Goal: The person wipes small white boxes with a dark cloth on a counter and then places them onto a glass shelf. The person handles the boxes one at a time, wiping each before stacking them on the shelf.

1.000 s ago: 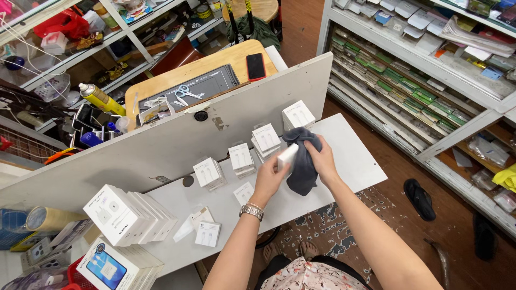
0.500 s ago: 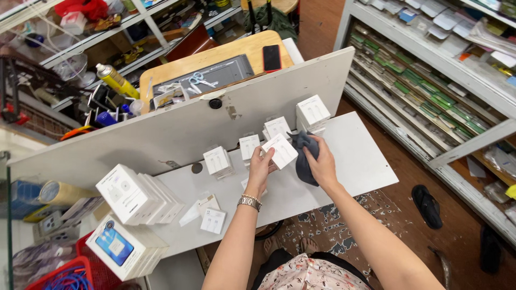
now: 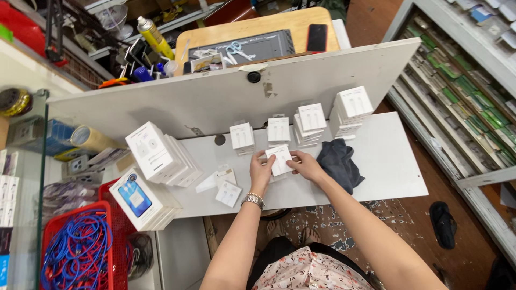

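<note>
- Left hand point(image 3: 262, 171) and right hand point(image 3: 307, 165): fingers curled loosely around a small white box point(image 3: 279, 160), gripped at both ends just above the white table point(image 3: 387, 161).
- Dark cloth point(image 3: 339, 164) lies just right of the right hand.
- Stacks of white boxes point(image 3: 312, 118) line the upright board point(image 3: 177, 102).
- Larger white cartons point(image 3: 156, 153) stand left, beside a red basket point(image 3: 51, 228).

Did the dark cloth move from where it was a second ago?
Yes. The dark cloth was up in the right hand, near the small white boxes along the white board. Now it lies on the table, beside that hand.
</note>
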